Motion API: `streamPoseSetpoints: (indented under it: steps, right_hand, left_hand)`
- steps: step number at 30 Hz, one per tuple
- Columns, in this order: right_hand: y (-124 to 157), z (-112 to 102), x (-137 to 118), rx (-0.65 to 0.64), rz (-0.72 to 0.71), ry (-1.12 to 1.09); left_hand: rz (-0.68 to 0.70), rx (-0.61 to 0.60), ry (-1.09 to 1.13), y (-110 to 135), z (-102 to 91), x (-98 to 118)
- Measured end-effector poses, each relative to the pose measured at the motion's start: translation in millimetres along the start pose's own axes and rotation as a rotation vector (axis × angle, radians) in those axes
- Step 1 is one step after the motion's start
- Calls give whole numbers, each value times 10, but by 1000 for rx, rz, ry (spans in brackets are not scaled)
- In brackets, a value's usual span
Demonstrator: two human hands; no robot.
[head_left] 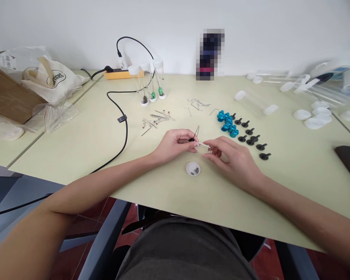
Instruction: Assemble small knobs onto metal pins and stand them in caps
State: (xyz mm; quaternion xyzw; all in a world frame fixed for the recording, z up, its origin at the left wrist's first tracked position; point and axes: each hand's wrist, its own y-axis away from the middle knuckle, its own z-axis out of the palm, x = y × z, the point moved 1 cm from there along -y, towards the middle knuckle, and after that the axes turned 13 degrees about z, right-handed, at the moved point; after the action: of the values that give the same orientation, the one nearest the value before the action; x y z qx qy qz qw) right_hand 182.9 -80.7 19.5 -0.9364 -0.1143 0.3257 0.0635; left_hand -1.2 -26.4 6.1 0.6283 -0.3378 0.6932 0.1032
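Note:
My left hand (175, 144) pinches a small black part (191, 139) with thin metal rods rising from it. Its finer shape is hidden by my fingers. Opposite it, my right hand (231, 155) holds a thin bent metal hex key (204, 145) between thumb and fingers, its other end meeting the piece at my left fingertips. Just below both hands, a small white round cap (193, 168) holds several tiny dark metal pieces. To the right lie blue metallic parts (228, 123) in a cluster and several black knob-like parts (250, 131) with short stems.
Thin metal rods with small coloured ends (157, 119) and bent metal keys (196, 104) lie beyond my hands. Clear tubes (153, 79) stand near an orange power strip (124, 74); others lie right (256, 102). A black cable (126, 136), cloth bag (54, 79) and cardboard box (11, 95) occupy the left.

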Motion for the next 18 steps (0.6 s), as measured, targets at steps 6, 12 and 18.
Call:
streamPoseSetpoints:
  steps: [6, 12, 18]
  right_hand:
    - [17, 9, -26, -93, 13, -67]
    - [4, -14, -30, 60, -81, 232]
    - [22, -43, -1, 154, -354, 599]
  left_hand:
    - [-11, -23, 2, 13, 16, 9]
    - [-36, -15, 29, 5, 9, 14]
    - [-85, -21, 45, -6, -10, 20]
